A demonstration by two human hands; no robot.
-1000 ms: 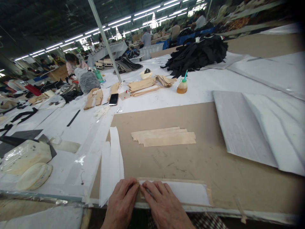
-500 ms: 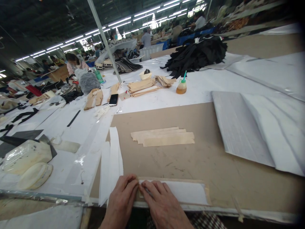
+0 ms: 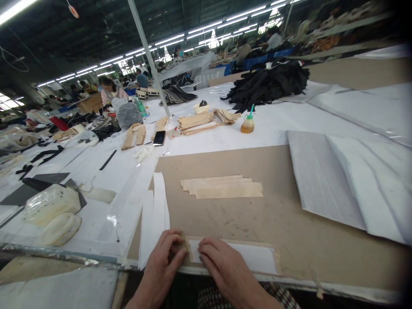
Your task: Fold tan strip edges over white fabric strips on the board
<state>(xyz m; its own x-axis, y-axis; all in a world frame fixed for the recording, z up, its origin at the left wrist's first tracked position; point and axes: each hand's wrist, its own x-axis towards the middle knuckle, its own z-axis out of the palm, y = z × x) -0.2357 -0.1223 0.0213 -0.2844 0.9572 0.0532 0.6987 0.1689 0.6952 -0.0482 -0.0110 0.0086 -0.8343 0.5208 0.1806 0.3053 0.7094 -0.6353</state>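
At the front edge of the brown board lies a long white strip (image 3: pixel 257 256) on a slightly larger tan backing piece (image 3: pixel 277 262). My left hand (image 3: pixel 164 259) is at the left end of these layers, thumb and fingers curved with a gap between them. My right hand (image 3: pixel 223 264) is on the left part of the white strip, its thumb and fingertips drawn together there. What lies directly under the right fingertips is hidden. Farther up the board, several tan strips (image 3: pixel 228 189) overlap. Left of my left hand lie loose white strips (image 3: pixel 154 223).
The brown board (image 3: pixel 289 244) covers the near table. Folded white-grey sheets (image 3: pixel 331 180) lie at right. Behind are a glue bottle (image 3: pixel 247 124), tan bundles (image 3: pixel 196 121), a phone (image 3: pixel 159 138) and black strips (image 3: pixel 270 83). A white container (image 3: pixel 54 204) stands left; people work beyond.
My hands have moved apart from the pinch at the strip's left end. The right hand has shifted right along the white strip, and the left thumb and fingers have parted. The view has tilted slightly.
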